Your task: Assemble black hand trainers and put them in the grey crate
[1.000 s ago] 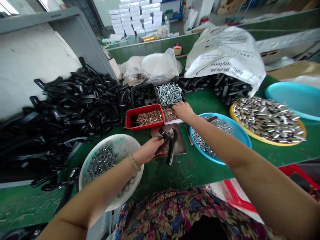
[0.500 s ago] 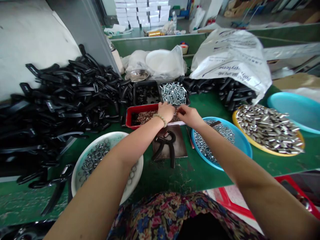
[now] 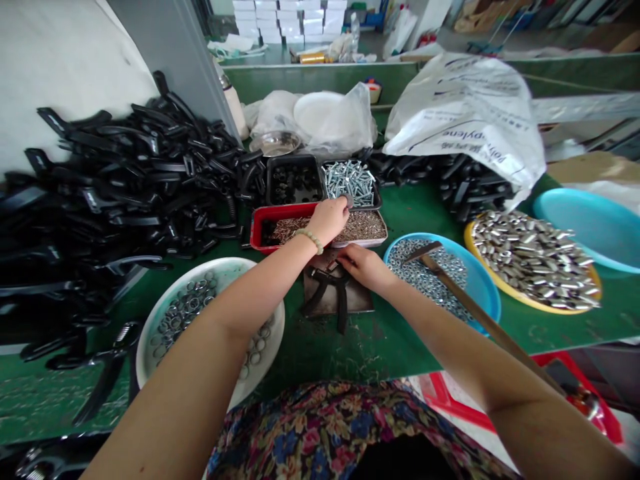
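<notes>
White plastic bag (image 3: 465,110): dark print, "Poly" and "pylene" legible, split by folds in the film. Further lines of print on same bag: too creased and small to read.

White plastic bag (image 3: 465,100) w/ dk print. Well L of bag: white bottle (image 3: 233,103). Behind bag & L: stacked white boxes (image 3: 290,15), clear plastic btl (image 3: 355,30), amber roll (image 3: 313,59). R of bag, nearer cam: lt-blue basin (image 3: 590,230).

Passage before black tool (image 3: 327,276), white basin (image 3: 231,268) blocking left, hammer (image 3: 465,299) blocking right
</notes>
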